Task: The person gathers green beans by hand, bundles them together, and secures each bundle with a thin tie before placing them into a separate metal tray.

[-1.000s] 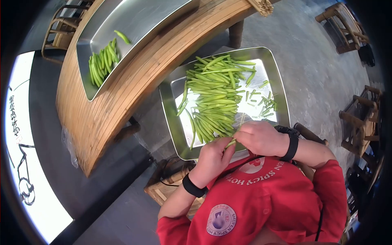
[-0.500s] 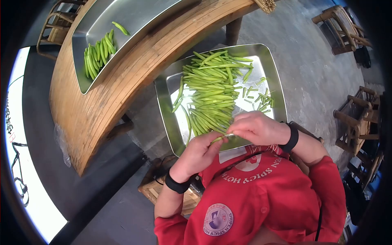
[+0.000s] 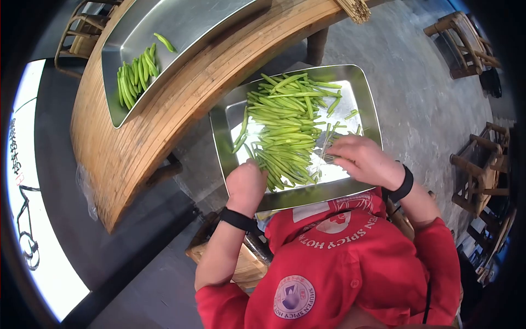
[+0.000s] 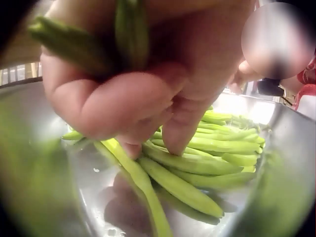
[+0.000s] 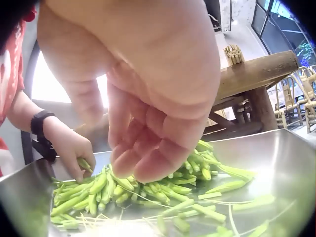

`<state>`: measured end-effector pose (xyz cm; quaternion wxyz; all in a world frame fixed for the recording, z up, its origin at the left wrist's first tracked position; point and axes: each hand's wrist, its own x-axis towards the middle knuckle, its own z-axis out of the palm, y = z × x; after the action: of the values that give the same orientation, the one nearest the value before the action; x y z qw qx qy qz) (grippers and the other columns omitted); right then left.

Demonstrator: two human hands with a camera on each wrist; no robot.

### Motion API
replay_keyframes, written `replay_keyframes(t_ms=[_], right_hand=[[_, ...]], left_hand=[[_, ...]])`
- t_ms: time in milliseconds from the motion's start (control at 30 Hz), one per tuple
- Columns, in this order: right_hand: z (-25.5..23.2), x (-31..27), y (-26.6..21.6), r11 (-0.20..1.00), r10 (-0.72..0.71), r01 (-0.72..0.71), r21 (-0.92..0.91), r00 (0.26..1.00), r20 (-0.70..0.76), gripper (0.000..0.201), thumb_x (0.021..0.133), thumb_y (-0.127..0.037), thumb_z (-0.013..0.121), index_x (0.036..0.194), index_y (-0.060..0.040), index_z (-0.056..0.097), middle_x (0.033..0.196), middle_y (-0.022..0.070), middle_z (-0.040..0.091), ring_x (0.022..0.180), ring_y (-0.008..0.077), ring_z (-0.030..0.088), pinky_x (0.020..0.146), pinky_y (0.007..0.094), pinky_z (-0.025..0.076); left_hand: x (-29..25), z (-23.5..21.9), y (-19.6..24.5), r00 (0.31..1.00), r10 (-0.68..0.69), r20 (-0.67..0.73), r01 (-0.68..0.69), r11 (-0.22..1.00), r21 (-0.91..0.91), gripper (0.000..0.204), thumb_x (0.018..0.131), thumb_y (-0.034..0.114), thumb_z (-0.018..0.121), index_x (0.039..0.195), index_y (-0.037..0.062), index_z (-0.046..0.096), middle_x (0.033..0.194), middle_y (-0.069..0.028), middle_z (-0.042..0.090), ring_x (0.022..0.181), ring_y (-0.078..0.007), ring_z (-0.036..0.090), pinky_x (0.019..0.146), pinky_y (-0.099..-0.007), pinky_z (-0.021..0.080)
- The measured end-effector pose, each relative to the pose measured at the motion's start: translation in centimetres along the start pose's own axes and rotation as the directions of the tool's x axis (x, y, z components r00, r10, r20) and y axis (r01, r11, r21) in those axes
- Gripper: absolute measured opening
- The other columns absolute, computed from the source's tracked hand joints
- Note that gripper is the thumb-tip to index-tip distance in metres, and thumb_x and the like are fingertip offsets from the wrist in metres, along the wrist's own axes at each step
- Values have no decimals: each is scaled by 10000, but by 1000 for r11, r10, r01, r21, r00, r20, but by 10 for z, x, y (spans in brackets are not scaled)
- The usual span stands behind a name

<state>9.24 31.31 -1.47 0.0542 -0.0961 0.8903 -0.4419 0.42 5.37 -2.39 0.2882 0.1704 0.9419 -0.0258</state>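
Observation:
Green beans lie in a thick pile [image 3: 285, 134] inside a metal tray [image 3: 223, 143]. At the pile's near left end, my left hand [image 3: 246, 185] reaches down with fingertips on the beans. Its curled fingers hold beans [image 4: 71, 45] against the palm in the left wrist view. My right hand [image 3: 366, 160] hovers over the tray's right part, beside thin strings [image 3: 325, 147] and short cut ends [image 3: 351, 114]. In the right wrist view, the fingers of the right hand [image 5: 153, 143] are loosely bent, thumb apart, with nothing visible between them.
A second metal tray [image 3: 164, 22] with a small group of beans [image 3: 136, 77] stands on the curved wooden table [image 3: 159, 129] at upper left. Wooden chairs [image 3: 457, 41] stand on the grey floor at right. A wooden stool [image 3: 241, 266] is below the tray.
My hands were together, pinching a bean at the tray's near edge. They have separated: the left moved left to the pile, the right moved right over the trimmings.

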Motion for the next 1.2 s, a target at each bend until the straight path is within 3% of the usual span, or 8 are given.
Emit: replay_keyframes(t_ms=[267, 333, 500, 700, 767, 833, 1100, 1200], right_hand=[[14, 10, -19, 989, -49, 37, 140, 995, 82, 151, 776, -74, 607, 918, -49, 651, 906, 101, 617, 842, 284, 589, 721, 365, 482], [20, 16, -25, 943, -327, 331, 0, 931, -161, 217, 709, -63, 629, 924, -69, 659, 1001, 80, 617, 932, 262, 587, 762, 353, 483], [23, 32, -41, 905, -420, 387, -178, 881, -219, 339, 683, -62, 600, 1021, -75, 626, 1017, 80, 613, 983, 253, 574, 842, 354, 433], [35, 26, -30, 901, -384, 384, -200, 922, 39, 120, 728, -132, 558, 829, -85, 603, 745, 17, 525, 747, 185, 546, 736, 326, 396], [37, 25, -29, 919, -356, 358, -167, 933, 44, 156, 716, -116, 560, 860, -71, 602, 756, 25, 534, 748, 201, 547, 733, 326, 398], [38, 26, -28, 934, -328, 331, -137, 943, 50, 195, 704, -99, 562, 891, -58, 601, 768, 34, 542, 749, 216, 548, 730, 326, 399], [45, 25, -38, 986, -137, 164, 27, 895, -425, 163, 738, -33, 593, 896, -54, 629, 741, 82, 555, 684, 258, 557, 628, 350, 431], [33, 23, -33, 968, -63, 120, 220, 967, -248, 144, 780, -45, 588, 917, -50, 634, 763, 95, 570, 717, 284, 568, 636, 375, 447]], left_hand=[[-11, -13, -15, 999, 21, -26, -31, 893, -449, 297, 750, 191, 624, 951, -25, 594, 772, -219, 626, 740, -342, 636, 664, -404, 498], [-26, -25, -6, 1000, 25, 17, -12, 834, -551, 290, 749, 160, 620, 970, -25, 591, 762, -216, 624, 720, -329, 639, 650, -385, 495], [-49, -36, 16, 981, 192, -1, -139, 706, -695, 226, 769, 60, 611, 977, -25, 586, 761, -162, 624, 675, -193, 612, 639, -296, 481], [-49, -39, 21, 964, 262, 54, -133, 646, -751, 245, 785, 36, 616, 1025, -11, 604, 848, -161, 650, 726, -190, 632, 658, -288, 483], [-45, -26, 23, 949, 302, -96, -270, 613, -743, 189, 827, 58, 616, 1002, -13, 628, 800, -47, 644, 709, -70, 557, 633, -221, 451], [-45, -28, 30, 950, 279, -140, -285, 591, -754, 170, 819, 62, 625, 969, -17, 634, 790, -109, 645, 686, -136, 589, 628, -248, 463], [-40, -17, 56, 969, 148, -195, -236, 354, -905, 171, 849, 73, 599, 973, -39, 636, 721, -124, 641, 645, -144, 601, 613, -263, 469], [-39, -21, 56, 970, 170, -176, -225, 332, -916, 176, 889, 89, 562, 1004, -14, 648, 718, -7, 619, 652, -51, 531, 596, -217, 442]])
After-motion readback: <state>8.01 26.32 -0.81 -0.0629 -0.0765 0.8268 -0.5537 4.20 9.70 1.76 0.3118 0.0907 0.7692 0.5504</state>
